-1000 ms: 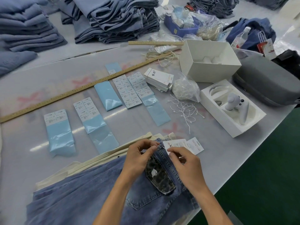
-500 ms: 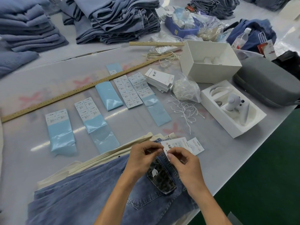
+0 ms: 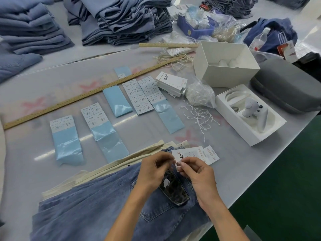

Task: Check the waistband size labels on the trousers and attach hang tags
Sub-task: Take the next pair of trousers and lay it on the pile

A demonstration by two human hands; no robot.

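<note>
Blue denim trousers [image 3: 97,211] lie at the table's near edge, waistband towards the right, with a dark patterned patch [image 3: 175,192] on the back pocket. Just above the waistband my left hand [image 3: 152,171] and my right hand [image 3: 196,173] meet with fingers curled. They pinch the near corner of a white hang tag [image 3: 189,154] that has black script; whether a string is in the pinch is too small to tell. A second white tag [image 3: 211,153] lies fanned behind it. Cream trousers [image 3: 121,164] lie under the denim pair.
Light blue sticker sheets [image 3: 66,136] with white size labels lie in rows mid-table. A stack of hang tags [image 3: 171,83], a bag of strings [image 3: 199,94] and loose strings [image 3: 199,117] are right of them. A long wooden ruler [image 3: 69,101], white boxes [image 3: 225,63] and folded jeans piles [image 3: 121,20] stand beyond.
Both hands have lifted slightly off the waistband and drawn together at the tag's corner. The tag now sits higher between the fingertips.
</note>
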